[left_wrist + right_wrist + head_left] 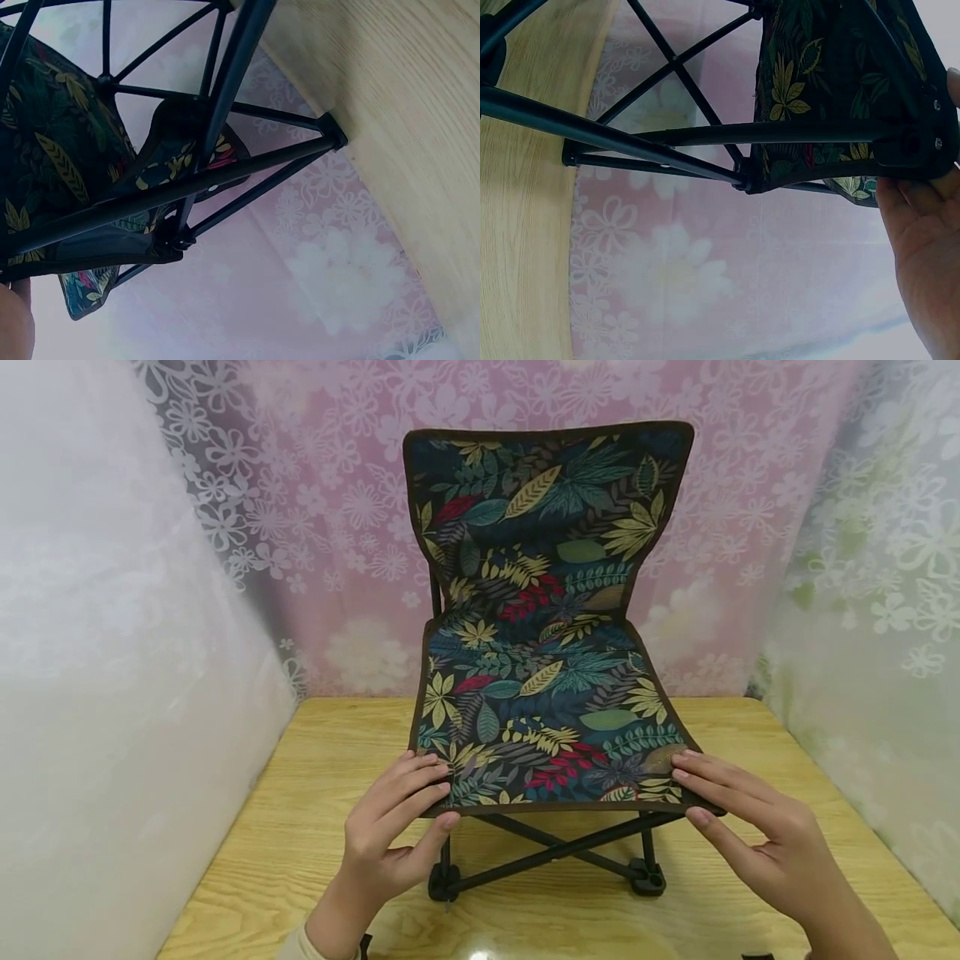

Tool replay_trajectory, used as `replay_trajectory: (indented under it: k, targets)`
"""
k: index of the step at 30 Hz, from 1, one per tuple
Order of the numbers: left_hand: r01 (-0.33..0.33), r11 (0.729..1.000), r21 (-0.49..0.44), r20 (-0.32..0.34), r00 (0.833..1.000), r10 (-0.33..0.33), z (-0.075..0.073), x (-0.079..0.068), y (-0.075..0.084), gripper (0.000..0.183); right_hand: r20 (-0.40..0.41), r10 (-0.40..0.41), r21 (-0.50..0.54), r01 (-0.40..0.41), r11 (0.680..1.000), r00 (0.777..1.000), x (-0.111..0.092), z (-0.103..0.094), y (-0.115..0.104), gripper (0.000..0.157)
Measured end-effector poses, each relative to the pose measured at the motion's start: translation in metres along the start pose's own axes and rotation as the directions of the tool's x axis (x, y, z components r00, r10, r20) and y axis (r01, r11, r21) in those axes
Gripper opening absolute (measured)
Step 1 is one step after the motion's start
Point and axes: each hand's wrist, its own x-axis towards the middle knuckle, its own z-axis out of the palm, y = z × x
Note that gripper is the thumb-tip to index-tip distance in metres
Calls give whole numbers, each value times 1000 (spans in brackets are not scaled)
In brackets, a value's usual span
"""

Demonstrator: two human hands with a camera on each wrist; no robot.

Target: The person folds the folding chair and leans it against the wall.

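Note:
A small folding chair (540,718) stands unfolded, its dark fabric printed with colourful leaves. At the seat's front left corner my left hand (397,827) grips the edge, fingers on top and thumb at the front. My right hand (765,835) holds the front right corner the same way. Below the seat, black crossed tubes (555,852) run down to plastic feet (648,878). The left wrist view shows the frame's underside tubes (225,82) and just a bit of the left hand (15,322). In the right wrist view, the right hand (930,247) touches the seat's corner.
The chair rests on a wood-grain table (337,760). Behind it hangs a pink floral backdrop (337,527). A white sheet (112,652) closes off the left side and a pale floral sheet (885,610) the right.

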Motion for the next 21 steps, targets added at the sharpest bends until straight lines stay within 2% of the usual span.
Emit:
replay_trajectory:
  k: [6, 21]
  targets:
    - [-23, 999, 35, 11, 1000, 22, -4, 2, 1, 27, 13, -5, 0, 5, 1000, 1000, 0, -1, 0, 34]
    - [-36, 999, 38, 18, 999, 35, -5, 2, 0, 27, 11, -38, 26, 37, 999, 999, 4, -1, 0, 40]
